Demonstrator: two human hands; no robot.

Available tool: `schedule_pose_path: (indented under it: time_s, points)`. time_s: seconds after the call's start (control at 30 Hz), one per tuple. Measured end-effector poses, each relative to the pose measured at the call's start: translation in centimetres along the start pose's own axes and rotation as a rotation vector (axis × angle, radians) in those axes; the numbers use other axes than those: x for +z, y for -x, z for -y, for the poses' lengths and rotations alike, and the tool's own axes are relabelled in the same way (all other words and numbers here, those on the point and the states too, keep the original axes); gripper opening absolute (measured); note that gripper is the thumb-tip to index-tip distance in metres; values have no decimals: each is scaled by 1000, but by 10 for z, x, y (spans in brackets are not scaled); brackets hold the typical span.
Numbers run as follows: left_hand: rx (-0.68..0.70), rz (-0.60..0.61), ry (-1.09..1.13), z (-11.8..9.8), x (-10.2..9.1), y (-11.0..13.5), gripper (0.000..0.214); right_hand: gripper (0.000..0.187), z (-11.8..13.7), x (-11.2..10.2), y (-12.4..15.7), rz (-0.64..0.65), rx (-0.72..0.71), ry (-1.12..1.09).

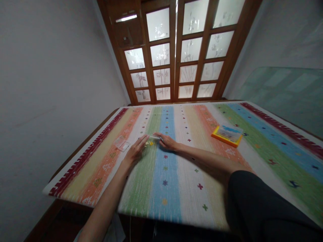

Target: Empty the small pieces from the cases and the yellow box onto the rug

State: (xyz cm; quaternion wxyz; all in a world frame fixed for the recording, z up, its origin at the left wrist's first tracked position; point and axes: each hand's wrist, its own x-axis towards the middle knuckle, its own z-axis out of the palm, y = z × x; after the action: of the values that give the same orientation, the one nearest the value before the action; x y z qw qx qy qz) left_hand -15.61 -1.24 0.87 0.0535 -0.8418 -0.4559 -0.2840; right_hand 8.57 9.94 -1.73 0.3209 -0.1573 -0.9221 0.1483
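My left hand [135,150] lies flat on the striped cloth, fingers stretched toward a few small yellow pieces [149,143]. My right hand [166,141] rests just right of them, its fingers on a small clear plastic piece [152,137]. A clear plastic lid or tray [121,143] sits to the left of my left hand. Both forearms reach across the table.
A table covered with a multicoloured striped cloth [176,174] fills the view. An orange-edged box [227,135] lies at the right. Wooden doors with frosted glass [174,53] stand behind the table. A sheet of glass [285,94] leans against the right wall.
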Motion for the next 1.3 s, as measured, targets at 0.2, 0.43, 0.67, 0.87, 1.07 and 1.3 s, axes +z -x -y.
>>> schedule_pose_path:
  time_s: [0.2, 0.43, 0.67, 0.87, 1.07, 1.3]
  points:
    - [-105, -204, -25, 14, -6, 5, 69, 24, 8, 5, -9, -272, 86, 210]
    - [-89, -240, -42, 19, -11, 5, 71, 25, 33, 15, -9, -47, -6, 238]
    - [14, -188, -88, 8, -16, -5, 65, 52, 66, 3, -33, 339, 227, 404]
    - [47, -138, -120, 2, -20, -10, 62, 52, 69, -4, -41, 386, 260, 392]
    - [56, -133, -103, 3, -16, -13, 63, 50, 65, 3, -38, 385, 286, 350]
    - [28, -173, -72, 12, -11, -8, 62, 50, 56, 6, -39, 328, 343, 320]
